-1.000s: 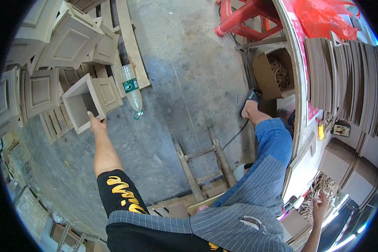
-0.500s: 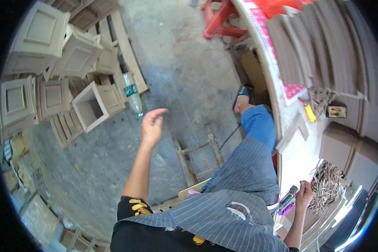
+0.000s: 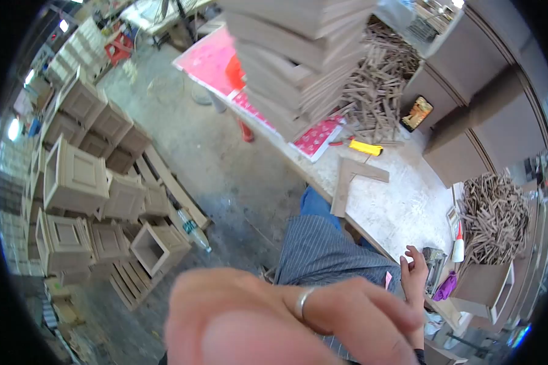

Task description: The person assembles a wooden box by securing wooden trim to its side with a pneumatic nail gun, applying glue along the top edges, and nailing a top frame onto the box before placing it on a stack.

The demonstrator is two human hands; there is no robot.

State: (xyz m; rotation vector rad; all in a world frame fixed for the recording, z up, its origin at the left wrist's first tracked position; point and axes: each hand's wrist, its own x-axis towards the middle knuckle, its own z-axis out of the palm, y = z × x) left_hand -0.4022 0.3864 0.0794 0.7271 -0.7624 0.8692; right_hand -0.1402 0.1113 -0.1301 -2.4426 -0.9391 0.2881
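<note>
My left hand [image 3: 243,310] is raised very close to the camera and fills the bottom middle, with a ring on one finger. Its fingers are bent and blurred but apart, and I see nothing held in them. By the near edge of the white worktable [image 3: 402,204], my right hand [image 3: 413,277] has its fingers apart and holds nothing. A grey metal tool [image 3: 433,264] lies just beside it; its kind is unclear. Right of that stand a white bottle with a red tip [image 3: 458,248] and a purple cloth [image 3: 446,286]. Two wooden strips [image 3: 347,182] form an L on the table.
A tall stack of boards [image 3: 286,55] stands at the table's far end. Near it lie a yellow-handled tool [image 3: 365,148] and a phone [image 3: 417,114]. Wood strips [image 3: 496,213] are heaped at right. Wooden cabinet boxes [image 3: 76,176] and a plastic bottle [image 3: 193,231] are at left.
My left hand has come up from over the floor to right before the camera. The view has turned toward the worktable. My right hand's fingers have spread near the metal tool.
</note>
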